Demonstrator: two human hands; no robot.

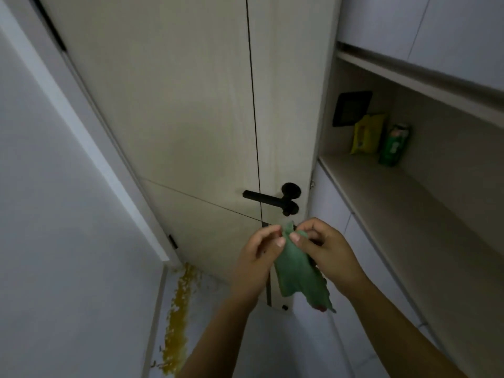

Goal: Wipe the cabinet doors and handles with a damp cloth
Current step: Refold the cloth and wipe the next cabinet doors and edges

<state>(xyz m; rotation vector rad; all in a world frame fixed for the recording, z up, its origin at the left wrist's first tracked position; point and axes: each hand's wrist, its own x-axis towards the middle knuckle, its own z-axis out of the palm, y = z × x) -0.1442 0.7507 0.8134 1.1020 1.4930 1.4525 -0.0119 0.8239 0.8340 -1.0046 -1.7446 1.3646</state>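
Note:
A green cloth (297, 271) hangs between both hands in front of me. My left hand (257, 264) pinches its upper edge with thumb and fingers. My right hand (326, 248) pinches the same top edge from the other side. The cloth's lower end dangles loose. Just above the hands, a black lever handle (272, 199) sticks out of a pale wood-grain door (177, 110). A thin dark vertical seam runs down the door to the handle. Neither hand touches the door or the handle.
To the right is an open shelf niche (409, 192) holding a yellow packet (366, 135) and a green can (394, 145), with a black wall plate (351, 107) behind. White cabinet fronts sit above and below it. A grey wall stands left; a yellow streak (178, 317) marks the floor.

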